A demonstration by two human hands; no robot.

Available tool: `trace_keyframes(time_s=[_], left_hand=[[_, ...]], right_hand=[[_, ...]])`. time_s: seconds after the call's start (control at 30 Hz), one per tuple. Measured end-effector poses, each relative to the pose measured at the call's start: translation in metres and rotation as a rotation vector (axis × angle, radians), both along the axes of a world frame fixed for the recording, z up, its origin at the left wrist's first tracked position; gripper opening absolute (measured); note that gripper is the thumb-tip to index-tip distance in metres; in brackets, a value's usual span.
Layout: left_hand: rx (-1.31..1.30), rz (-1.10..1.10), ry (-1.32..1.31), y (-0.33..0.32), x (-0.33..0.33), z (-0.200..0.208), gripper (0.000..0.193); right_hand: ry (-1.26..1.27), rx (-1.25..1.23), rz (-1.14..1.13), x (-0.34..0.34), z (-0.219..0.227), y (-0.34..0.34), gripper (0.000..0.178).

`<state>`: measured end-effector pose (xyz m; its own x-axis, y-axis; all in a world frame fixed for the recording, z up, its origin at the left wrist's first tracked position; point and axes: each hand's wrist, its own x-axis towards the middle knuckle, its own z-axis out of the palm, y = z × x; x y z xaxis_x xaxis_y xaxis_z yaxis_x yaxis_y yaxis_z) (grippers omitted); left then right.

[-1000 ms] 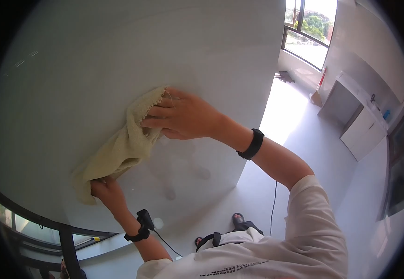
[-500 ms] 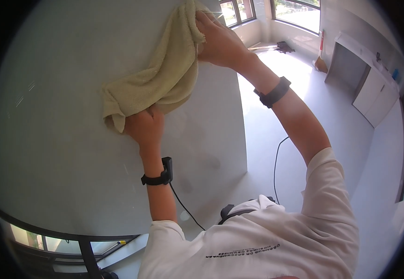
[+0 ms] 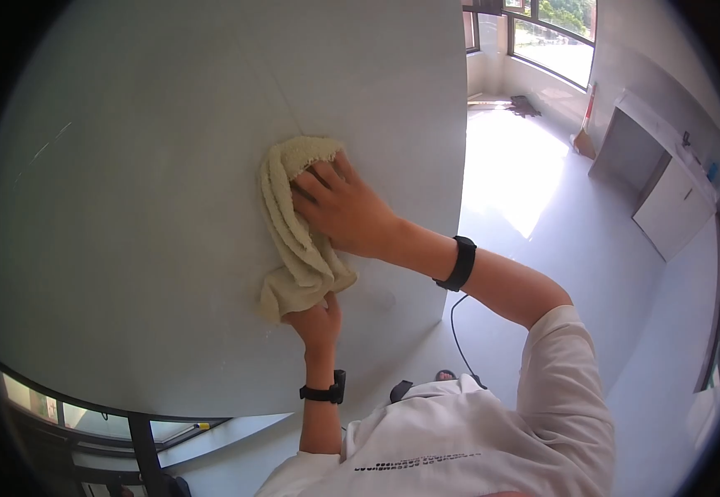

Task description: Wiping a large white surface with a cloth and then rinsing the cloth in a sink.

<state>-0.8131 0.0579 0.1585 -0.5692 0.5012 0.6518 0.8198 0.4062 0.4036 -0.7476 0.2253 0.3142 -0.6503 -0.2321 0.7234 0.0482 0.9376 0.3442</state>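
Observation:
A pale yellow-beige towel [image 3: 281,224] lies bunched in long folds against a broad pale grey wall [image 3: 153,248]. My right hand [image 3: 339,203] presses on its upper part with the fingers spread and bent into the cloth. Lower down, my left hand [image 3: 317,319] grips the hanging end, and its fingertips are partly hidden by the folds. Each wrist wears a black strap; the left one [image 3: 323,391] carries a small black block. A thin pale streak [image 3: 53,141] marks the wall at the left.
The wall's right edge [image 3: 458,207] drops to a pale shiny floor [image 3: 513,182]. A black cable [image 3: 459,335] hangs by my right side. Farther off are a broom [image 3: 584,137], a white cabinet [image 3: 666,207] and windows [image 3: 555,45]. A dark-framed window [image 3: 99,421] is at lower left.
My right hand has come down and left with the upper part of the towel, which is now bunched more tightly. My left hand has shifted right and lower.

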Motion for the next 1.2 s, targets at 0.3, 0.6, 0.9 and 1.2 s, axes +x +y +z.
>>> trace_keyframes(time_s=[0.3, 0.6, 0.9, 1.2], left_hand=[[-0.251, -0.247, -0.145, -0.091, -0.019, 0.003, 0.04], [0.281, 0.006, 0.337, 0.018, 0.0, 0.201, 0.03], [-0.072, -0.483, 0.122, 0.139, 0.034, 0.051, 0.041], [-0.253, -0.311, 0.102, 0.086, 0.033, -0.073, 0.035]], right_hand=[[-0.231, 0.017, -0.036, 0.041, -0.093, 0.049, 0.046], [0.115, -0.431, -0.053, 0.043, 0.06, 0.033, 0.075], [0.25, -0.996, -0.164, 0.021, -0.158, 0.08, 0.074], [0.046, -0.962, -0.162, 0.038, -0.264, 0.087, 0.084]])
